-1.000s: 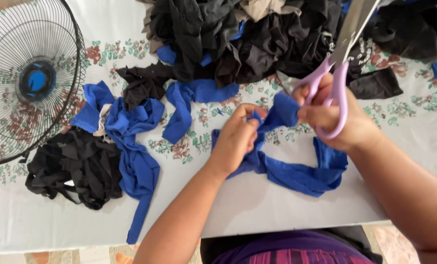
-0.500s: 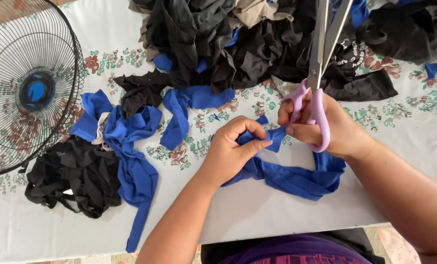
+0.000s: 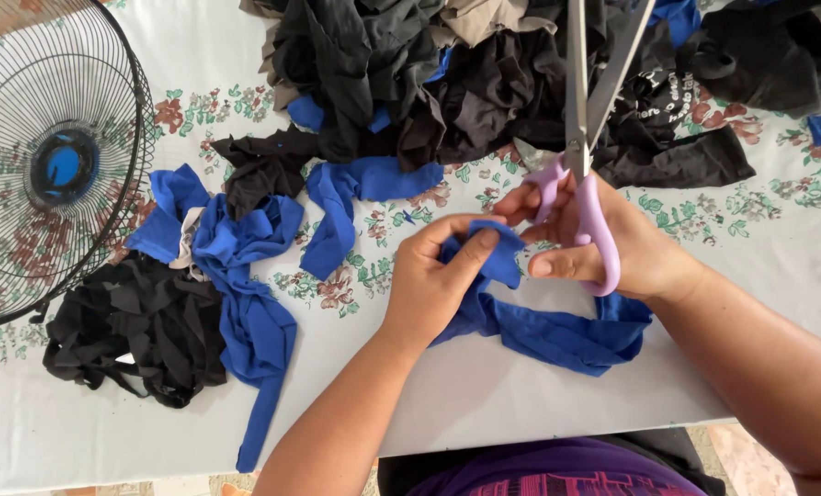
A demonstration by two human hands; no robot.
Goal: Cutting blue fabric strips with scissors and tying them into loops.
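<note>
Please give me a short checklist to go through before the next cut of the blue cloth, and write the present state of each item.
1. Scissors held firmly in the right hand: ok, fingers are through the lilac handles.
2. Blades open: ok, they stand apart and point away from the body.
3. Blue strip gripped by the left hand: ok, pinched at its upper end.
4. Cloth between the blades: not ok, it lies below them, near the handles.
5. Left fingers away from the blades: ok.
6. Table free under the strip: ok; the black pile lies further back.
</note>
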